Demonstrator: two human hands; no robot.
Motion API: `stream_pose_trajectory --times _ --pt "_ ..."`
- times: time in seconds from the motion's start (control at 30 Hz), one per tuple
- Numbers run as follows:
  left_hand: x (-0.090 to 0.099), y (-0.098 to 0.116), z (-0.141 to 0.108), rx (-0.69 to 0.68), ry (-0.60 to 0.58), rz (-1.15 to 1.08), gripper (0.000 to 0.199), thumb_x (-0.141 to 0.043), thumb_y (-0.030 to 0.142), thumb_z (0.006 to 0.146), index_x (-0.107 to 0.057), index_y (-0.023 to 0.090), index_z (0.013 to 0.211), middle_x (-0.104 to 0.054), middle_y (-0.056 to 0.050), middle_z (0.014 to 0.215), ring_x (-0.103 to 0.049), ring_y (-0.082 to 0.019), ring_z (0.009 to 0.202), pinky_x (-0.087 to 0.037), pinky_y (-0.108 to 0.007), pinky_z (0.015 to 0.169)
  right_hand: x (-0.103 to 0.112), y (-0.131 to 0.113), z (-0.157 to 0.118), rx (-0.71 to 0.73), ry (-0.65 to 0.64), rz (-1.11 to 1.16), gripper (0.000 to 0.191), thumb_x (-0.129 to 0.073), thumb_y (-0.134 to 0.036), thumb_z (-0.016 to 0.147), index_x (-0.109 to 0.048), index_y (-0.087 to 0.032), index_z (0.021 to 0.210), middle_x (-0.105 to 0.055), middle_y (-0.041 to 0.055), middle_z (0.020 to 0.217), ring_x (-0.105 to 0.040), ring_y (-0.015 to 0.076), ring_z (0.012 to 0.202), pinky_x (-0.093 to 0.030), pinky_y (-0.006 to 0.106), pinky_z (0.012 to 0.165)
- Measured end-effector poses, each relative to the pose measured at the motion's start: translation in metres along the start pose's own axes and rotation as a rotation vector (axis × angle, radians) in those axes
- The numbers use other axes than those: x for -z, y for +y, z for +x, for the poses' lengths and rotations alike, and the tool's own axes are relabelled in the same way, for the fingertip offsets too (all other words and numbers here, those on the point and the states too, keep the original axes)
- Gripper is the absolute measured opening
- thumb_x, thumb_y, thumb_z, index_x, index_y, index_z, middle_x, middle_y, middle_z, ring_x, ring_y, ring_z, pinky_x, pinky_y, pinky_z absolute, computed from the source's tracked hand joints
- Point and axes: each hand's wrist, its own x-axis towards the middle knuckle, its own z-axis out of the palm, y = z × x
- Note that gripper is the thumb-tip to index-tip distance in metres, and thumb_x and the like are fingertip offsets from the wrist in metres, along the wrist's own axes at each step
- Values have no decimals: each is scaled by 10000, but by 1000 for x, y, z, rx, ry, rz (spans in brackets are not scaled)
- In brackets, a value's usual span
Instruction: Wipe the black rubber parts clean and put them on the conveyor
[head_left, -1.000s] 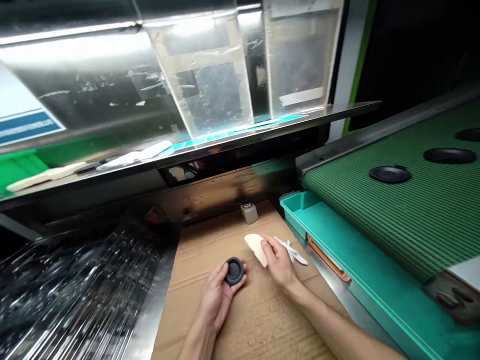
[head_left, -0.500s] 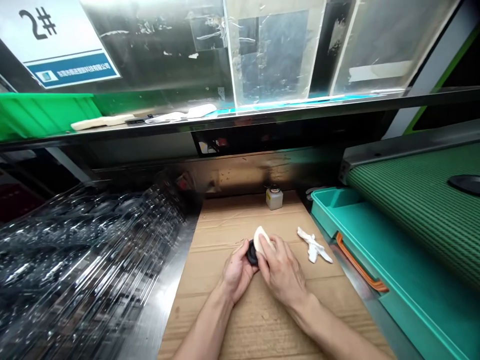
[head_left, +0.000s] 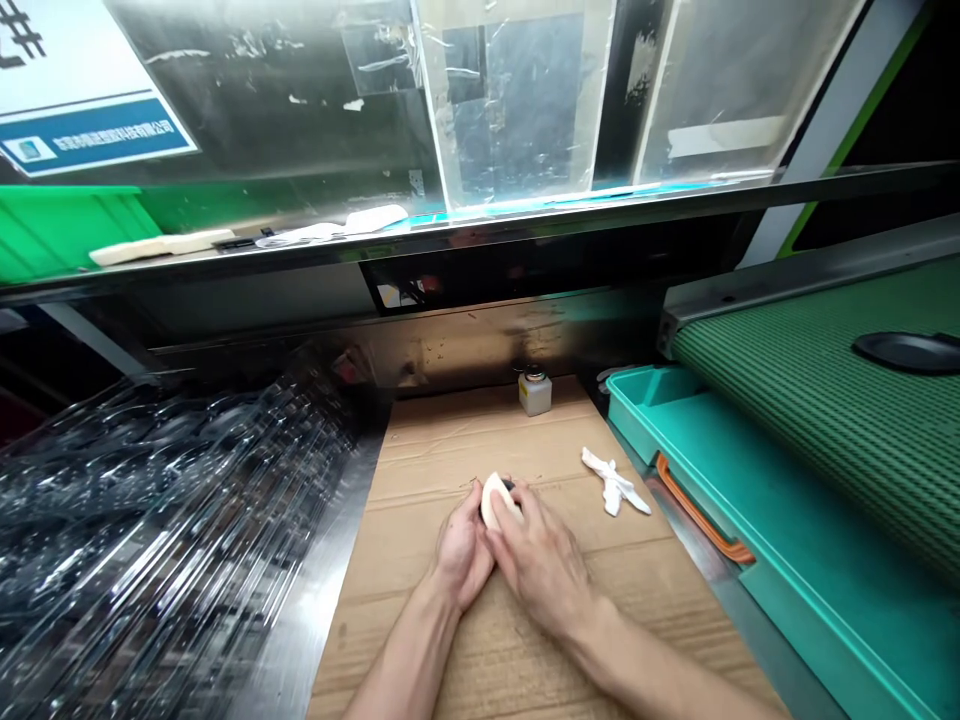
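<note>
A white sign (head_left: 67,60) shows a cropped "#" over a blue band (head_left: 97,135) of illegible Chinese lettering.

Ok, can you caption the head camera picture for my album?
Left hand cups a black round disc as right hand presses a cream sponge onto it, above brown cardboard.

Bright overhead light glares off the acrylic panels (head_left: 517,100), while the glossy sheeting (head_left: 172,540) at left breaks into streaky, blurred reflections. The cardboard (head_left: 390,640) looks evenly lit, with faint shadow beside the right hand (head_left: 540,570). Wide-angle distortion bends the frame's edges, and the top right corner falls dark.
</note>
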Motion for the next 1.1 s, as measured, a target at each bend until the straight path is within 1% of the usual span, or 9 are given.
stream_pose_trajectory --times 0.1,0.23,0.33,0.47,0.53,0.63,0.83,0.97,1.1 --pt "-1 0 0 -33 48 30 292 -510 313 934 -647 115 1098 -681 -138 1124 -626 -243 1096 -503 -377 969 1 1 0 -77 17 -6 436 -406 -344 971 -463 -188 1375 -541 149 1174 -555 263 984 -522 387 799" --pt "-1 0 0 -15 40 7 304 -508 322 934 -647 104 1094 -671 -148 1152 -615 -251 1116 -492 -380 987 1 1 -2 -5 -7 24 439 -397 -346 973 -448 -206 1386 -529 144 1205 -552 257 999 -521 372 789" --pt "-1 1 1 -55 59 31 295 -504 296 937 -647 89 1091 -668 -155 1158 -618 -249 1110 -487 -382 996 1 1 -5 -99 14 10 433 -417 -338 966 -464 -193 1372 -549 143 1141 -569 243 935 -520 359 757" --pt "0 1 1 -52 39 22 269 -513 293 933 -657 97 1048 -676 -149 1142 -614 -244 1118 -479 -381 1008 -1 7 -4 6 10 53 438 -425 -338 962 -450 -207 1380 -538 138 1175 -567 238 963 -511 345 778" --pt "-1 3 2 -58 54 23 256 -513 281 933 -656 101 1045 -678 -147 1137 -615 -243 1116 -481 -398 1005 -2 16 1 -78 22 80 434 -449 -337 951 -464 -207 1365 -534 134 1163 -576 235 944 -512 349 774" --pt "-1 5 3 -51 93 30 243 -499 256 935 -657 91 1017 -681 -155 1127 -621 -249 1102 -495 -426 985 -1 29 6 -196 24 254 500 -538 -356 899 -445 -196 1364 -532 115 1133 -585 230 953 -515 350 803" --pt "2 6 6 -38 112 -14 243 -469 255 947 -648 99 995 -680 -144 1118 -618 -252 1104 -512 -430 954 14 38 2 -264 -36 600 531 -644 -261 786 -476 -200 1285 -604 80 1126 -587 212 1020 -483 337 884" --pt "0 3 4 -52 112 -15 250 -503 273 935 -623 134 1105 -671 -135 1141 -619 -244 1105 -511 -421 947 24 42 4 -145 -174 802 361 -557 -256 864 -563 -229 1224 -678 35 1078 -625 178 964 -481 298 858" --pt "-5 -3 1 -113 103 68 293 -565 296 910 -615 170 1169 -652 -115 1189 -602 -231 1133 -489 -390 977 17 38 10 -211 -117 859 274 -513 -257 888 -639 -203 1125 -696 39 1063 -637 183 964 -475 291 859"
